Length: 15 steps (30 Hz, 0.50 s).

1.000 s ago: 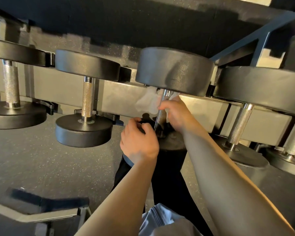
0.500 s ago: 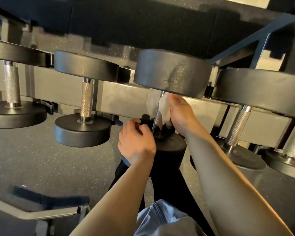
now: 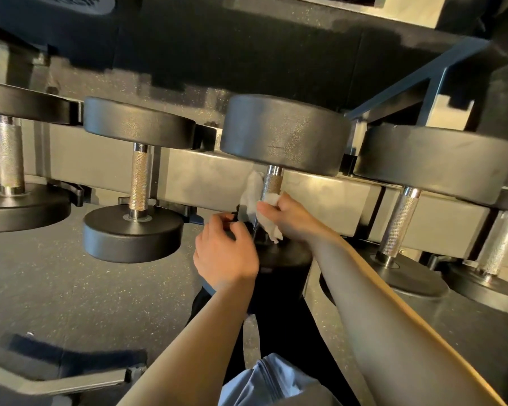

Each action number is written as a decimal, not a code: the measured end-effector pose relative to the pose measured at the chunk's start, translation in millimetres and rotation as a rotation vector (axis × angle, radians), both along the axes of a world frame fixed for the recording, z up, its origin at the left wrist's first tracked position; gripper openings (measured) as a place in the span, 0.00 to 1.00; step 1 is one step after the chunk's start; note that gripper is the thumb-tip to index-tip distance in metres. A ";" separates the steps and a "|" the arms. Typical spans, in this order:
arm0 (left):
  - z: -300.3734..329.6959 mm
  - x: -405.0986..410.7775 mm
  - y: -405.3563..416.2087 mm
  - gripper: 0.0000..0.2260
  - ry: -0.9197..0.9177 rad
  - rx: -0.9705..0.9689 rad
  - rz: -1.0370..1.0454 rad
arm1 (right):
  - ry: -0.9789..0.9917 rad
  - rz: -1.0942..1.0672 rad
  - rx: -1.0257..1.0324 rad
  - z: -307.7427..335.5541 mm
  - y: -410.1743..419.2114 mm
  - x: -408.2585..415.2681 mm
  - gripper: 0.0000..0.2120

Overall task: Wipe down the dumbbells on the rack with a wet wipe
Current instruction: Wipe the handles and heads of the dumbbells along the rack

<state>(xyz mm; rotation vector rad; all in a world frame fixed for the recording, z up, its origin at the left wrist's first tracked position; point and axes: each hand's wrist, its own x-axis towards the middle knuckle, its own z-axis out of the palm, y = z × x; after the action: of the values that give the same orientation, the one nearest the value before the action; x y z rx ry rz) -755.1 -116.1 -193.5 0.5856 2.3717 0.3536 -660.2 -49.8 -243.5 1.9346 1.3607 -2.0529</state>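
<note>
The right hand (image 3: 288, 218) has its grip closed around a crumpled white wet wipe (image 3: 257, 197), wrapped on the knurled steel handle (image 3: 272, 183) of a black round-headed dumbbell (image 3: 285, 133) mid-rack. The left hand (image 3: 226, 253), fingers curled, steadies the dumbbell's near head (image 3: 285, 259). The wipe's loose tail could snag or slip off the knurling; the grey rack rail (image 3: 206, 177) stands just behind.

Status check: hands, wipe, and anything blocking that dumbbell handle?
Right hand grips wet wipe around the handle. Left hand curled at the near head; its grip unclear. Nothing blocking.
</note>
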 end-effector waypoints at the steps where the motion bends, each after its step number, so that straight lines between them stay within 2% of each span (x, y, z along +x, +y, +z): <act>1: -0.6 0.0 -0.1 0.04 0.004 0.012 0.005 | 0.023 -0.078 0.028 1.1 7.7 -2.5 0.12; 4: -1.3 -0.3 -0.5 0.04 0.001 0.026 0.018 | 0.060 -0.295 0.122 6.4 22.0 -10.5 0.09; 8: -0.2 -0.7 0.8 0.04 -0.013 0.016 0.024 | 0.128 -0.501 0.050 -2.1 12.7 -16.8 0.17; 13: 1.3 -1.0 -0.7 0.03 -0.011 0.019 0.016 | 0.339 -0.384 -0.182 -15.6 -19.1 -3.9 0.28; 15: 1.3 -0.8 -1.2 0.03 -0.012 0.025 0.015 | 0.419 -0.407 -0.222 -13.6 -11.7 -3.5 0.22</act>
<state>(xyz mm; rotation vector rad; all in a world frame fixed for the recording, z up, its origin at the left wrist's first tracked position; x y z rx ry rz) -755.8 -117.4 -192.2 0.5766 2.3645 0.3931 -663.7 -61.5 -257.1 1.8755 0.7630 -2.7815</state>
